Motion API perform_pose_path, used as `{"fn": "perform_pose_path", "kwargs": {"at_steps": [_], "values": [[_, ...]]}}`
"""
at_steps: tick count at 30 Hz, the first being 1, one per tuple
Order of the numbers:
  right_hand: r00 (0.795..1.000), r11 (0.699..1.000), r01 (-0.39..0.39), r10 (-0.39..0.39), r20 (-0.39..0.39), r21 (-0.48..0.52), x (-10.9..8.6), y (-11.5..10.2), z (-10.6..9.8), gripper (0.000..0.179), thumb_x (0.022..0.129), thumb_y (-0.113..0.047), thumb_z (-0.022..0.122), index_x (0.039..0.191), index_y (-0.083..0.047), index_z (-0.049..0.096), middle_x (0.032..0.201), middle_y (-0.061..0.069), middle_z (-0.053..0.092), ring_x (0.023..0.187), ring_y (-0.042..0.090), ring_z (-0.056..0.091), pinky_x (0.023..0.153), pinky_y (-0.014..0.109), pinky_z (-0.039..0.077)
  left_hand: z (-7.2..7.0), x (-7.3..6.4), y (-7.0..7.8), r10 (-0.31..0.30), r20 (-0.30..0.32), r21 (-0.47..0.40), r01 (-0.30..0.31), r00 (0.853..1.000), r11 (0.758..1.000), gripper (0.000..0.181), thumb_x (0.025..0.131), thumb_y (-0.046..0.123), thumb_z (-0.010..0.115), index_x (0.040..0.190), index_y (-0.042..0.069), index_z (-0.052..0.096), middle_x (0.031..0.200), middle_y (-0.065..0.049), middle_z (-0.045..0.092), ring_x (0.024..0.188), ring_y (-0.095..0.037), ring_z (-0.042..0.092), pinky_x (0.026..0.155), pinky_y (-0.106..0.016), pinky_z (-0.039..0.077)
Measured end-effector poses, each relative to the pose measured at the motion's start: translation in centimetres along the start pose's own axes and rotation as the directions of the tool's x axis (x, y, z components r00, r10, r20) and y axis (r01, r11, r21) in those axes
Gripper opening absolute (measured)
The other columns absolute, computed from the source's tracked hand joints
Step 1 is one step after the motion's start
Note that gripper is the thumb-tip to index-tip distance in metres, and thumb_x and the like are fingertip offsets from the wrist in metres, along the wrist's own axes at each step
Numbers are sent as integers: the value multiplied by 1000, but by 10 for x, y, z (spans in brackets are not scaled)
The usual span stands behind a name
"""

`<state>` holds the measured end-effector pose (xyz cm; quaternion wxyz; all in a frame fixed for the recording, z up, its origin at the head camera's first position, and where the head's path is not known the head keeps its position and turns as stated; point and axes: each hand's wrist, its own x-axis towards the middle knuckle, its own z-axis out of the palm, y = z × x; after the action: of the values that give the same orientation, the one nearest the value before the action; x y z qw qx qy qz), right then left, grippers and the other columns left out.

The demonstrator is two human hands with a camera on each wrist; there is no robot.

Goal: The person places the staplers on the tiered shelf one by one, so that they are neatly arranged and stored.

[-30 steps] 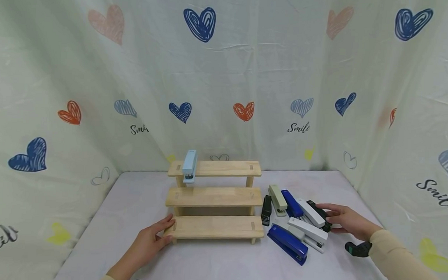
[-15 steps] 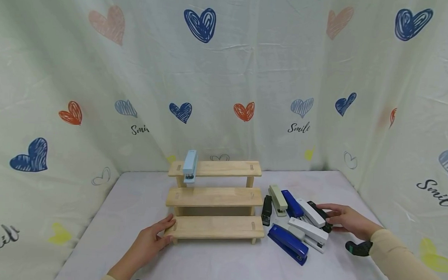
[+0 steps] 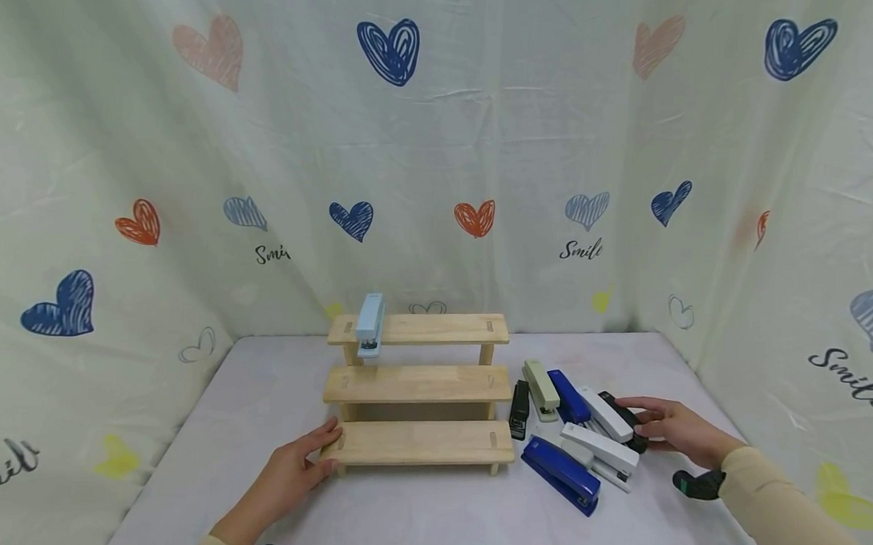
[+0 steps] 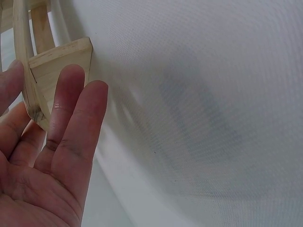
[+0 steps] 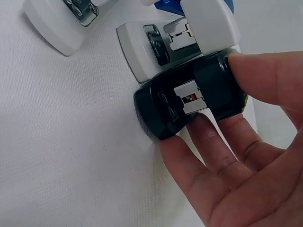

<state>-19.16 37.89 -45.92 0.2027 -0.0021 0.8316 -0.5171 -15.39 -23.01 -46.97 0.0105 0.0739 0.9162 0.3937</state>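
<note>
My left hand (image 3: pixel 290 464) holds the left end of the lowest board of a three-tier wooden shelf (image 3: pixel 419 443). In the left wrist view, two fingers (image 4: pixel 78 127) extend beside the board end (image 4: pixel 64 59), the others staying at its edge. On the right, my right hand (image 3: pixel 680 429) grips a black stapler (image 3: pixel 624 422). The right wrist view shows the thumb on the black stapler's top arm (image 5: pixel 220 87) and the fingers along its other side, its front near the tabletop. A white stapler (image 5: pixel 210 28) lies right against it. The light blue stapler (image 3: pixel 370 325) stands on the top tier's left end.
Beside the shelf lie a small black stapler (image 3: pixel 520 410), a cream stapler (image 3: pixel 541 388), a blue stapler (image 3: pixel 568 396), a front white stapler (image 3: pixel 600 447) and a larger blue stapler (image 3: pixel 562 474). A heart-printed curtain (image 3: pixel 426 144) hangs behind the white table (image 3: pixel 428 521).
</note>
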Motion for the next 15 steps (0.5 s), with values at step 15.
{"fn": "perform_pose_path", "kwargs": {"at_steps": [15], "values": [[1000,999,-17,18,-24,36,-3,2,2,57,97,-6,60,150,1,38,146,44,26,127,51,43,95,58,47,1,-1,1,-12,-8,11,12,1000,1000,48,86,6,77,132,6,65,149,-6,49,79,-6,53,61,-24,47]]}}
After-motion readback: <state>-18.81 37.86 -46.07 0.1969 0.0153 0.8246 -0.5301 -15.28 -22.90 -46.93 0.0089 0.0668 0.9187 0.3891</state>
